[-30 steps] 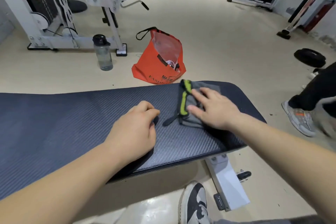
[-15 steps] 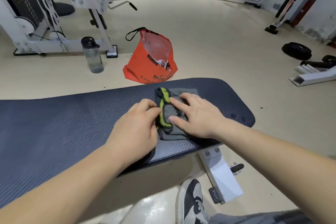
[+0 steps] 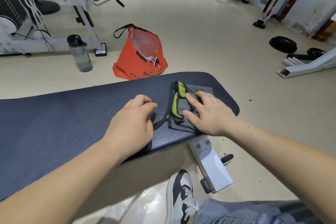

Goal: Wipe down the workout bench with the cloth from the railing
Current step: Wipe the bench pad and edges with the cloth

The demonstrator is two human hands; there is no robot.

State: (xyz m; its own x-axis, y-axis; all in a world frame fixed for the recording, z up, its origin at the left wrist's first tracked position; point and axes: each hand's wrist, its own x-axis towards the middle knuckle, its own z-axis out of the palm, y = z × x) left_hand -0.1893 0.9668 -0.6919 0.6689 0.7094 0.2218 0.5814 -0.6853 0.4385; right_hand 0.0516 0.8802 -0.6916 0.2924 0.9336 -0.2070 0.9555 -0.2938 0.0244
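Cloth [image 3: 181,106] slid right from left hand [image 3: 131,125]; right hand [image 3: 212,114] flat atop; left grip curled, hold unclear; bag [image 3: 134,60] beyond bench [image 3: 54,123].

the long dark blue-grey padded workout bench with a ribbed top [image 3: 54,123] carries a folded grey cloth with lime-green and black trim [image 3: 181,106], pressed flat under the right hand [image 3: 211,114] near the pad's rounded end. just left of that press the left hand [image 3: 132,123] rests on the bare pad beside the cloth's black strap [image 3: 161,122]; whether it holds the strap cannot be told. on the beige floor [image 3: 200,42] beyond the pressing hand an orange fabric bag [image 3: 131,63] stands just behind the bench, with a clear plastic bottle with a black cap [image 3: 81,56] further left and a black weight plate [image 3: 282,43] well off to the right.
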